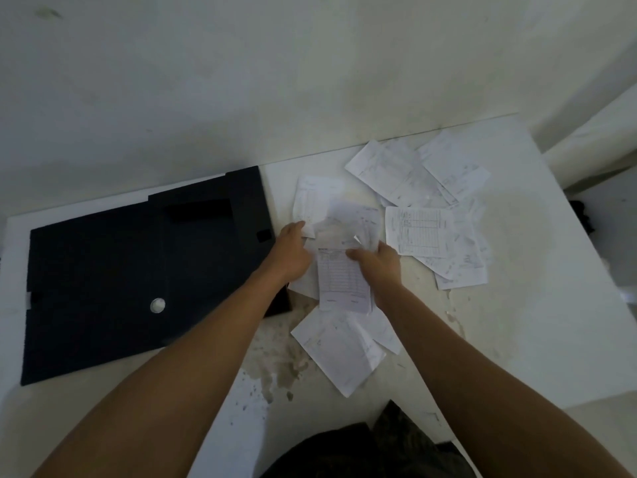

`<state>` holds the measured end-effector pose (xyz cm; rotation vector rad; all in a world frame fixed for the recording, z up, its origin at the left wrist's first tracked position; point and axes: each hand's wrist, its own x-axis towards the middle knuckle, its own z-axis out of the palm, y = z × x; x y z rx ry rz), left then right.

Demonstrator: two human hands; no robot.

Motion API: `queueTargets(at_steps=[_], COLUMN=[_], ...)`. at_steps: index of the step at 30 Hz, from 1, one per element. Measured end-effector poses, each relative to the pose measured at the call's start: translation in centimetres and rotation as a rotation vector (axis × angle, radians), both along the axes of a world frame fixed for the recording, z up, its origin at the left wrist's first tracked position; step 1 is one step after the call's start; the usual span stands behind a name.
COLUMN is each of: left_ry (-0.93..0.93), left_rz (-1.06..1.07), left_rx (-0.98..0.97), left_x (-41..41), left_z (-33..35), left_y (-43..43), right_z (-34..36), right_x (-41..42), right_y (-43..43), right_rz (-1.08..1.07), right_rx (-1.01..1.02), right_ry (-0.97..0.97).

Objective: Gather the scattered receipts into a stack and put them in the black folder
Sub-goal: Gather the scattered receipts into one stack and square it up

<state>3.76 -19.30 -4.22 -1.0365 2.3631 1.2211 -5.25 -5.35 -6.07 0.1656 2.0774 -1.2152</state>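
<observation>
1. The black folder (138, 270) lies opened flat on the left part of the counter (534, 322), its top at the far edge.
2. My right hand (381, 260) grips a small stack (343, 281) of receipts at mid-counter, just right of the folder. My fingers are curled round its upper end.
3. My left hand (293, 251) reaches past the folder's right edge, and its fingertips touch a single receipt (312, 201). I cannot tell whether they pinch it or only touch it.
4. Loose receipts (413, 177) overlap toward the far right corner, and more lie below the stack toward the near edge.
5. There are brownish stains (275, 370) near the near edge.
</observation>
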Motion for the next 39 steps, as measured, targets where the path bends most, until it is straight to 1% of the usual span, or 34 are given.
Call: queueTargets(at_steps=[4, 8, 10, 12, 15, 17, 19, 23, 25, 28, 29, 31, 33, 39], left_ry=[0.074, 0.07, 0.091, 0.11, 0.134, 0.137, 0.138, 0.119, 0.105, 0.112, 0.109, 0.098, 0.096, 0.228], left_rz=[0.101, 0.216, 0.279, 0.316, 0.345, 0.337, 0.324, 0.288, 0.307, 0.33, 0.337, 0.346, 0.359, 0.431], left_rx=[0.088, 0.202, 0.255, 0.3, 0.344, 0.353, 0.355, 0.269, 0.256, 0.269, 0.288, 0.324, 0.319, 0.229], left_x=[-0.5, -0.2, -0.2, 0.0, 0.1, 0.2, 0.1, 0.5, 1.3, 2.7, 3.1, 3.6, 4.1, 6.8], left_z=[-0.5, -1.6, -1.7, -1.9, -2.5, -2.4, -2.1, -1.0, -0.6, -0.3, -0.2, -0.2, -0.1, 1.5], left_y=[-0.6, -1.8, -1.9, -1.9, -2.1, -2.0, -2.1, -1.5, -0.7, 1.0, 1.6, 2.6, 3.2, 4.2], right_z=[-0.8, -0.6, -0.8, -0.9, -1.1, -1.1, -1.0, -0.7, -0.4, -1.1, -1.6, -2.6, -3.0, -1.8], right_x=[-1.2, -1.4, -1.4, -1.6, -2.2, -2.7, -3.2, -4.0, -3.4, -0.5, 0.6, 2.1, 2.6, 1.6], right_y=[-3.6, -7.8, -9.1, -9.6, -9.5, -9.2, -9.0, -7.6, -6.1, -3.8, -3.4, -3.3, -3.8, -3.9], right_rz=[0.14, 0.232, 0.225, 0.194, 0.108, 0.029, -0.017, 0.04, 0.052, 0.202, 0.215, 0.221, 0.265, 0.331], right_rx=[0.173, 0.325, 0.371, 0.35, 0.245, 0.18, 0.18, 0.202, 0.232, 0.497, 0.509, 0.475, 0.461, 0.37], right_ry=[0.136, 0.181, 0.155, 0.115, 0.057, -0.038, -0.096, -0.088, -0.045, 0.148, 0.176, 0.214, 0.258, 0.301])
